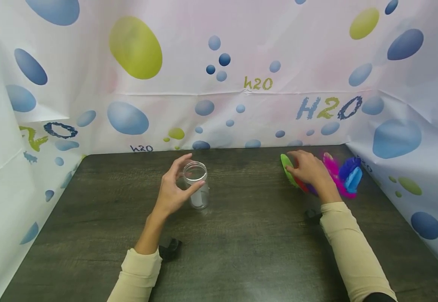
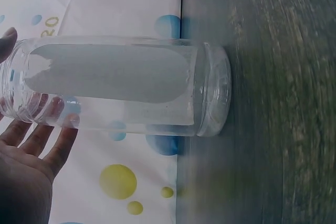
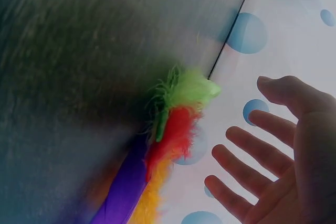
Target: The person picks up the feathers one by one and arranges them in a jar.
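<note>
A clear jar (image 1: 200, 197) without a lid stands upright on the dark table, with a whitish label on its side. My left hand (image 1: 173, 188) holds it near the rim, thumb on the near side and fingers on the far side. In the left wrist view, the fingers (image 2: 58, 150) show partly through the jar's wall (image 2: 173, 114). My right hand (image 1: 311, 170) hovers over colourful feathers at the right and holds nothing. The right wrist view shows its fingers spread apart beside a green feather (image 3: 189, 90), a red feather (image 3: 176, 132), a purple feather (image 3: 123, 187) and a yellow feather (image 3: 149, 198).
Pink and blue feathers (image 1: 352, 180) lie right of my right hand. A white sheet (image 1: 241, 121) printed with blue and green spots hangs behind the table (image 1: 241, 251) and along both sides. A black strap piece (image 1: 170, 249) sits at my left wrist.
</note>
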Available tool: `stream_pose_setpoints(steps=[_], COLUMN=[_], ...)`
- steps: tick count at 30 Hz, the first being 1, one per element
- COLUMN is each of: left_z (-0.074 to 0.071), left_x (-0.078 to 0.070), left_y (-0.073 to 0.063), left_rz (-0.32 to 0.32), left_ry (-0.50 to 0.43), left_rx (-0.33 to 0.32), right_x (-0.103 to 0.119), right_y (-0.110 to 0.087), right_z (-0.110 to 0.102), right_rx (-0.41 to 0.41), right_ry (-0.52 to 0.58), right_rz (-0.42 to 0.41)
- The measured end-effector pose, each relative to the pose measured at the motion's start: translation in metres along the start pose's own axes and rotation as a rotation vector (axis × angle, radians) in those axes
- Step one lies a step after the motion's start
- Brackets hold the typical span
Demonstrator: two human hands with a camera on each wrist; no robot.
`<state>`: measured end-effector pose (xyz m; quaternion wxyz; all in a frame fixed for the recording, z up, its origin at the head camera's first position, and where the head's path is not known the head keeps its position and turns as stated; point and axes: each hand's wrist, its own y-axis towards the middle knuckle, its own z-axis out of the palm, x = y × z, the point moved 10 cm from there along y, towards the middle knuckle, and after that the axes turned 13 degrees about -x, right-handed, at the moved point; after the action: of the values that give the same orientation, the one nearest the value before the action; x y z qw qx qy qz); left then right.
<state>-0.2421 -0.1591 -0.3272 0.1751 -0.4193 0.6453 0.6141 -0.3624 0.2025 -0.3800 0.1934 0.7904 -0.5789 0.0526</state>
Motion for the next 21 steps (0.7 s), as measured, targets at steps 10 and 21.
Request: stream_pose_setpoints(steps=[10, 21], left_z=[0.009, 0.017], left_x=[-0.002, -0.006], left_y=[-0.002, -0.003], left_rz=[-0.014, -0.009], left_ry=[-0.008, -0.032], left_rx=[0.014, 0.027], right_x=[0.005, 0.004], right_y=[0.004, 0.005], right_z=[0.001, 0.004], right_rx=[0.008, 0.013], right_ry=[0.0, -0.006], right_rz=[-0.003, -0.001])
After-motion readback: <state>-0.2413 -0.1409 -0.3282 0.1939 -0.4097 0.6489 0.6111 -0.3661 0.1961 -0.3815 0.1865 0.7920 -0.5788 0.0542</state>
